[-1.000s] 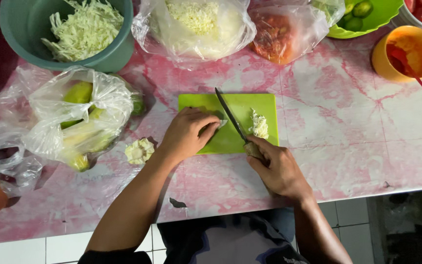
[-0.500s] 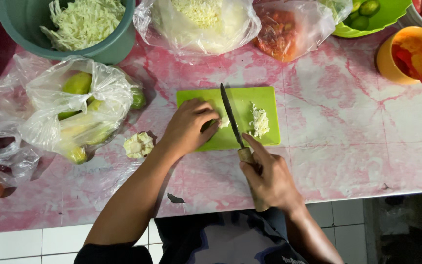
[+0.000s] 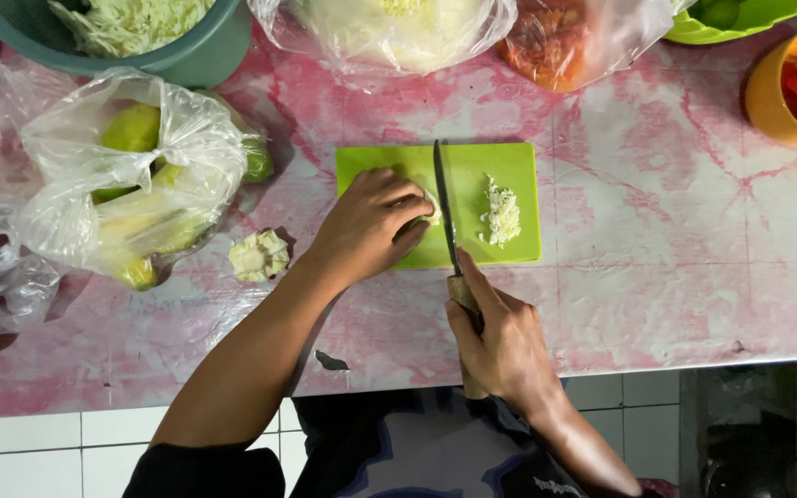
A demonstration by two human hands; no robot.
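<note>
A small wedge of cabbage [image 3: 428, 210] sits left of centre on the green cutting board [image 3: 509, 157], pinned under the left hand [image 3: 368, 226], fingers curled over it with the tips right beside the blade. The right hand [image 3: 500, 341] is clenched round the wooden handle of the knife [image 3: 445, 207], index finger laid along the top, blade running far across the board, edge just against the wedge. Right of the blade lies a pile of shredded cabbage [image 3: 501, 212]. Out on the pink marbled counter [image 3: 648, 231]: a cabbage core [image 3: 258, 255] to the left, a clear bag of green fruit [image 3: 140, 184] beyond it, a teal bowl [image 3: 205, 55] of shreds far left. The risk: that wedge is tiny, the fingertips are close, so a slip of the blade could nick them.
</note>
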